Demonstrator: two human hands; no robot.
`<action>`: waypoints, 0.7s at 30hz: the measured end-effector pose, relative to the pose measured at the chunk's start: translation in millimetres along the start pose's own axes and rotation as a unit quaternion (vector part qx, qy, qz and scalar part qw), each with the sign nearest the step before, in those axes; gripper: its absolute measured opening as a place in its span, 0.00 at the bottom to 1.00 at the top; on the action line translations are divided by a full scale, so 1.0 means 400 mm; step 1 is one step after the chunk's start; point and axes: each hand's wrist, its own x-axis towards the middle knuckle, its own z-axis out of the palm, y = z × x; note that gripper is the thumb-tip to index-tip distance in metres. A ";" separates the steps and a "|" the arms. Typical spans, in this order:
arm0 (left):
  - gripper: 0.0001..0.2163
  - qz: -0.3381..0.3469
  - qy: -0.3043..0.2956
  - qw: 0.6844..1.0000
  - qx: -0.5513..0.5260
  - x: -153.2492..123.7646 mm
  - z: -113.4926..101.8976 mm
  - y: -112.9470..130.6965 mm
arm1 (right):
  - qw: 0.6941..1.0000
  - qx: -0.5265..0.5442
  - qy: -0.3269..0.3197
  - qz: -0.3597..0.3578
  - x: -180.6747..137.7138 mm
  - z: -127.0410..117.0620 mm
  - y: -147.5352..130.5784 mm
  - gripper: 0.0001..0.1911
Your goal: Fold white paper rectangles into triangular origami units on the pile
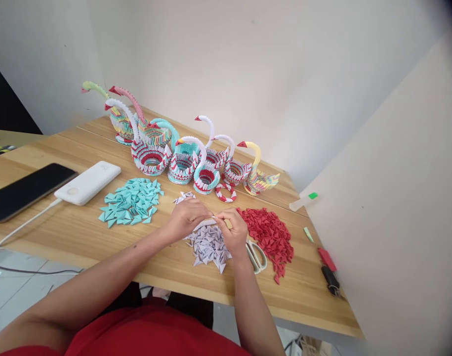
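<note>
Two hands meet over the middle of the worktop [81, 232], near its front edge. The left hand [186, 217] and right hand [235, 231] pinch a small white paper piece [210, 222] between them, fingers closed narrowly on it. Directly beneath lies a white pile [209, 247] of folded triangles. A teal pile [131, 201] sits to the left and a red pile [270, 235] to the right, with scissors [257, 256] between the red pile and the right wrist. Behind, a row of paper swans [181, 158] and a red-and-white ring [226, 193] fill the back. A phone [25, 190] and power bank [88, 182] occupy the left end, and a cable [18, 228] trails off the front edge. Bare wood lies open between the teal pile and the front edge.
</note>
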 end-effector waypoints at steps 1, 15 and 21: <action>0.11 -0.001 0.001 1.000 -0.001 0.001 0.000 0.000 | 1.000 -0.002 0.000 0.000 -0.001 0.001 -0.001 0.04; 0.09 -0.304 0.014 0.855 -0.420 0.008 0.005 0.022 | 0.960 0.196 -0.056 0.191 -0.008 0.026 0.005 0.11; 0.11 -0.347 0.015 0.772 -0.533 0.005 0.026 0.008 | 0.914 0.293 -0.084 0.266 -0.010 0.040 0.013 0.13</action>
